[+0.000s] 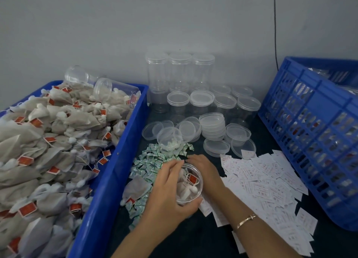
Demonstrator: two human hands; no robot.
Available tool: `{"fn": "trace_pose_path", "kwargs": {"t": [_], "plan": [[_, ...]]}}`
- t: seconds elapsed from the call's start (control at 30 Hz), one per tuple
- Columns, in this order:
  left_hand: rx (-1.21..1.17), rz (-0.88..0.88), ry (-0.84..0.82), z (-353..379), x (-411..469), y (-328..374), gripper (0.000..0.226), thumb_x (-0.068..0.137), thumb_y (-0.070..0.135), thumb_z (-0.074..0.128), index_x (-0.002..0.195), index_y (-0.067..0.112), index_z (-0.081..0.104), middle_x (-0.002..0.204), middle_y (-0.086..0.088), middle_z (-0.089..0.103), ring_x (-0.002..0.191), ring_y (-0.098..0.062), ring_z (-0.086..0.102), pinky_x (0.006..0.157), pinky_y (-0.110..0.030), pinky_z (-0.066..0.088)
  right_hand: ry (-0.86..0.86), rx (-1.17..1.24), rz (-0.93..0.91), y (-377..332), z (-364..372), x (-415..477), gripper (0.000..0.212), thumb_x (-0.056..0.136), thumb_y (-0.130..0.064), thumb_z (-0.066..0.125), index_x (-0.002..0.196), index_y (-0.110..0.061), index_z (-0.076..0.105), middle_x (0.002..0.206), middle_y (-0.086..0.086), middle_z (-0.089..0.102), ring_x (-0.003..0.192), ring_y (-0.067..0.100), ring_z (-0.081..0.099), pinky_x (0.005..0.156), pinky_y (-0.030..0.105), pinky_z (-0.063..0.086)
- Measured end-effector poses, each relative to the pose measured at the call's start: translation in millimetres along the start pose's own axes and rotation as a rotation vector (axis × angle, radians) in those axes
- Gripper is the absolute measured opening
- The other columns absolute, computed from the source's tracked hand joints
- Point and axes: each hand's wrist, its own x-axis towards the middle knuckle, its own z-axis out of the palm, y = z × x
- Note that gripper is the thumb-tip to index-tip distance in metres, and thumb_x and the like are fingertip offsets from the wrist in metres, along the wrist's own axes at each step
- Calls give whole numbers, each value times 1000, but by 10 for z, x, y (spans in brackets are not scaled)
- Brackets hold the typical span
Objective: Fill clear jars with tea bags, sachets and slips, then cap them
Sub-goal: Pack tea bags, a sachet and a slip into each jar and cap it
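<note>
Left hand point(168, 193): we curl it round the near left side of the jar point(191, 186), with the thumb wrapped across the near wall in a firm grasp.
Right hand point(203, 170): our fingers curve round the jar's far side and hold it.
Jar: it sits between both hands, uncapped, with tea bags point(184, 190) inside.
Sachets point(151, 160): we see them heaped just left of the left hand.
Slips point(261, 182): they are spread right of the right hand.

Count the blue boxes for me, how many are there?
2. One blue tub is on the left, heaped with tea bags. One slatted blue crate is on the right, cut off by the picture's edge. More could sit out of view.
</note>
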Motion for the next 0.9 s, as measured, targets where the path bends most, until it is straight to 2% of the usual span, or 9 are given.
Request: {"fn": "trace_pose_path", "kwargs": {"t": [0.07,0.2,0.3,0.4,0.5,0.57,0.67,0.8,0.9], "plan": [[-12,2,6,8,3,-4,86,73,39,78,145,23,34,138,18,28,130,11,24,103,-1,21,26,-18,-5,-11,4,-73,18,97,-22,62,106,-8,68,110,4,66,105,20,54,78,25,41],[-67,-6,-5,9,24,-10,83,73,36,80,142,28,35,135,22,28,129,7,29,103,-4,27,186,345,149,-85,-310,-121,13,97,-4,61,107,-3,69,103,9,70,96,22,64,88,37,51],[-109,-14,-22,22,71,-9,81,73,32,81,141,26,37,136,20,29,130,4,31,107,-11,30,378,680,176,-265,-650,-224,18,91,-10,72,105,-20,69,99,-4,71,89,11,69,84,29,57],[-156,-19,-31,62,143,52,77,73,25,82,139,24,41,133,18,32,126,2,36,104,-12,34,344,897,15,-441,-905,-424,22,88,-14,74,105,-28,70,95,-4,72,90,14,72,80,21,57],[-198,8,-27,108,195,119,64,74,14,80,125,33,47,127,12,37,118,-5,45,96,-19,44,190,621,-104,-475,-936,-544,21,90,-17,74,108,-27,73,106,-13,72,108,6,66,93,13,47],[-211,5,-26,122,198,119,67,73,14,80,128,31,47,128,11,37,120,-4,44,97,-18,43,195,551,-86,-382,-922,-552,20,90,-21,74,109,-27,74,114,-17,70,117,1,60,99,11,41],[-212,-19,-26,128,185,81,80,72,22,83,139,22,41,134,15,33,124,6,37,99,-5,32,221,591,140,-55,-932,-519,16,91,-21,72,101,-34,71,102,-21,70,105,-6,62,91,9,43],[-213,-25,-25,131,185,73,80,70,22,85,139,20,43,134,16,33,125,8,35,101,-4,29,89,325,502,510,-846,-547,15,92,-17,71,106,-23,70,99,-15,66,89,-8,56,89,23,50],[-214,-28,-21,136,187,71,80,70,20,85,138,21,42,134,16,33,124,9,35,99,-2,29,2,283,569,658,-708,-595,18,91,-20,73,109,-23,69,104,-11,66,90,-4,55,75,10,42]]}}
